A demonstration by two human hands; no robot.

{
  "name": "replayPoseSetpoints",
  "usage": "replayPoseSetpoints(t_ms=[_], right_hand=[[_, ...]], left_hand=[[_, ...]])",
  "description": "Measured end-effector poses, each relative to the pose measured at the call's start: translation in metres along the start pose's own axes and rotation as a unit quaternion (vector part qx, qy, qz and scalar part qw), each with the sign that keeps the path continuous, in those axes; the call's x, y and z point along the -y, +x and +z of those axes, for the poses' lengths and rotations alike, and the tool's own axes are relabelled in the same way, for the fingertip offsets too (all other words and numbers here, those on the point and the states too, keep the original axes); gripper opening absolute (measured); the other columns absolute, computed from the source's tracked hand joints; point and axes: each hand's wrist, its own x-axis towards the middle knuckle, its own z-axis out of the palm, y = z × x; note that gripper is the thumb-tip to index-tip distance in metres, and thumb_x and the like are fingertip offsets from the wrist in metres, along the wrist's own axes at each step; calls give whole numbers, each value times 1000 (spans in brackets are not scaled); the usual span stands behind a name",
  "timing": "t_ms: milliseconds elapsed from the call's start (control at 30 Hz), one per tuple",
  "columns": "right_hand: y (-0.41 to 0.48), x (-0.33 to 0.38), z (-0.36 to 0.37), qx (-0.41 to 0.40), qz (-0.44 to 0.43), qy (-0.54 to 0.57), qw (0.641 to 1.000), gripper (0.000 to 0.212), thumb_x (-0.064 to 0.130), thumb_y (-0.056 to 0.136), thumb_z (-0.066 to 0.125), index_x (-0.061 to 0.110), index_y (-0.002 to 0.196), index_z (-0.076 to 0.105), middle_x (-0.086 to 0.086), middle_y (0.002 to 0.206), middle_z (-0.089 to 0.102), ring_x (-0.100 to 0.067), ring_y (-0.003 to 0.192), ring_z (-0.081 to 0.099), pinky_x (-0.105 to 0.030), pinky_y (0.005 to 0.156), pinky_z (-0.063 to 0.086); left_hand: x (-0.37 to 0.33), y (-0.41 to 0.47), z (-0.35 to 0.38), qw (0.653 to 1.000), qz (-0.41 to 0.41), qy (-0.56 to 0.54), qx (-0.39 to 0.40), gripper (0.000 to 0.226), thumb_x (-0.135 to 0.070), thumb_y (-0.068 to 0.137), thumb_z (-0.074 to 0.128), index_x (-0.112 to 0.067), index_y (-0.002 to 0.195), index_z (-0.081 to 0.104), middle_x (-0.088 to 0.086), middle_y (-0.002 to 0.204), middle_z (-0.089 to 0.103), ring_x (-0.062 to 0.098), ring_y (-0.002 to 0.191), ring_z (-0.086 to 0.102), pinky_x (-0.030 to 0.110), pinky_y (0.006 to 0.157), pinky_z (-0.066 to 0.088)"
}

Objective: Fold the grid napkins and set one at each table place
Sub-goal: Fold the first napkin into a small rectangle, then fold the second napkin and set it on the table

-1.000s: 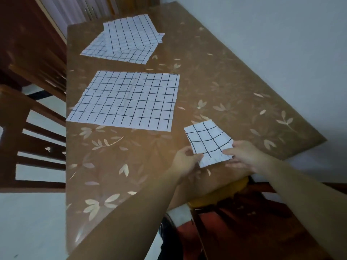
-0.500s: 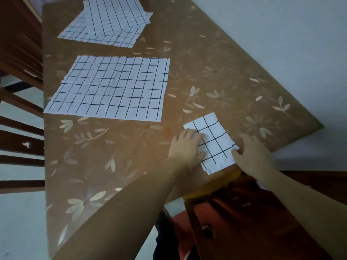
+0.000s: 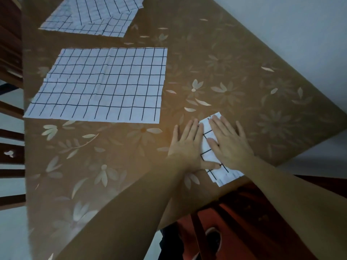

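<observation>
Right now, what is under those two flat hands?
A small folded white napkin with black grid lines, lying on the brown flowered table. The left hand and right hand lie flat on it, hiding most; only a middle strip and its ends show.

Head view, looking down, close

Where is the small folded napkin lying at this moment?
In the head view the folded napkin lies at the near right edge of the table, under the flat left hand and right hand, right of the unfolded napkin.
</observation>
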Motion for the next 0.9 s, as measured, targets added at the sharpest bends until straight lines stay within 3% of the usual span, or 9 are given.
replayPoseSetpoints(t_ms=[100,233,400,533,733,900], right_hand=[[3,-16,-12,33,58,-37,997,67,53,97,10,21,155,-1,8,163,-4,-15,150,-2,-54,118,0],[-15,-23,-31,45,98,-67,992,69,55,98,8,18,155,2,2,164,-2,-20,150,-1,-53,118,-1],[-43,4,-61,4,59,-32,998,67,51,99,21,17,155,8,2,164,5,-17,150,3,-49,119,4],[-55,24,-82,21,33,-3,999,67,50,100,26,19,155,5,3,163,5,-16,150,3,-45,119,7],[-75,61,-113,42,13,47,998,72,50,98,38,17,154,10,0,162,13,-18,149,11,-40,119,16],[-97,108,-141,59,3,49,997,64,45,94,45,15,148,26,0,149,41,-19,135,40,-36,105,37]], left_hand=[[2,-3,-3,1000,-8,13,18,135,-96,62,34,-11,153,-18,3,161,-24,18,147,-23,56,117,-13],[6,-16,-7,999,-29,-24,-5,131,-96,62,34,-15,154,-13,4,162,-20,20,148,-22,57,117,-10],[-12,-40,-30,994,-67,-75,-35,113,-89,66,3,-21,156,-5,1,164,-12,17,149,-18,51,120,-5],[-12,-70,-52,990,-88,-93,-65,77,-66,94,30,-27,156,6,-2,165,-5,19,150,-8,49,120,1],[17,-130,-84,976,-146,-133,-87,66,-54,95,42,-31,153,18,-2,163,11,21,150,7,51,116,14],[61,-179,-100,972,-130,-165,-105,56,-49,94,49,-32,146,38,-6,155,35,19,141,33,42,113,32]])
